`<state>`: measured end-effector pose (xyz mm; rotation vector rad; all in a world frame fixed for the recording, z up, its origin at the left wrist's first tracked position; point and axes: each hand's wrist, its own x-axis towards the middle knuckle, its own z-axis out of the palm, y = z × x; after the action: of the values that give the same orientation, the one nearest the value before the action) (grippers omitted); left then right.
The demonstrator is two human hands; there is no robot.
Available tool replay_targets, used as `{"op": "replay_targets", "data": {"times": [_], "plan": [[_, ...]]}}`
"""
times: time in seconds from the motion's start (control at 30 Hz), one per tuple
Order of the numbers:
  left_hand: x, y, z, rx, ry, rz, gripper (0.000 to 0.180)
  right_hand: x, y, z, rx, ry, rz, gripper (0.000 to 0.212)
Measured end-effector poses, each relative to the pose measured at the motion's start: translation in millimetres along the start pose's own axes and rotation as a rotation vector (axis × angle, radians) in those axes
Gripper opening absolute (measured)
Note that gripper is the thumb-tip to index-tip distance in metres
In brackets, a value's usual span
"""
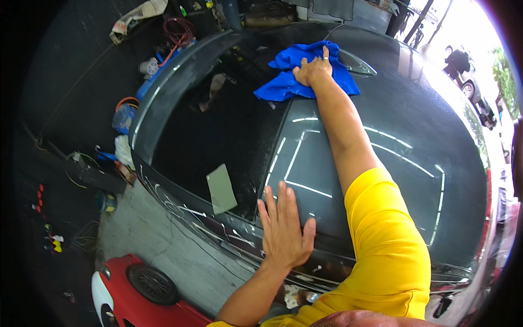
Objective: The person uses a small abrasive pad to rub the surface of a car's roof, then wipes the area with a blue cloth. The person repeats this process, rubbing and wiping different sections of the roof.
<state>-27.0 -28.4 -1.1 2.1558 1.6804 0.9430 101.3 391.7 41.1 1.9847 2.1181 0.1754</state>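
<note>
Head view: right hand (315, 72) hides some blue cloth (340, 77), whether gripping I cannot tell; left hand (285, 230) splayed.

No text readable (labels, numbers, signs alike)

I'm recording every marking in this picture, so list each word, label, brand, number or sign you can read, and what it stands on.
No text can be read in this view.
Pale crumpled sheet at upper left: any marks are too blurred to read.
Small bucket at left: its coloured side is too small to read.
Blue cloth under the right hand, and dark car roof: no lettering shows.
</note>
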Motion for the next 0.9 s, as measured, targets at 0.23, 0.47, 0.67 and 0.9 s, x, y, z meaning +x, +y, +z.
{"op": "replay_targets", "data": {"times": [0.23,0.47,0.67,0.9], "plan": [[6,3,7,-0.027,0.057,0.014,0.077,-108,-3,17,0.215,0.1,-0.049,0.07],[2,-6,13,0.0,0.224,0.05,0.08,-302,-31,12,0.294,0.206,-0.205,0.067],[2,-6,12,0.011,0.178,0.058,0.085,-351,123,8,0.361,0.02,0.411,0.063],[0,-1,13,-0.029,0.177,0.052,0.081,-476,347,90,0.305,0.006,1.079,0.076]]}}
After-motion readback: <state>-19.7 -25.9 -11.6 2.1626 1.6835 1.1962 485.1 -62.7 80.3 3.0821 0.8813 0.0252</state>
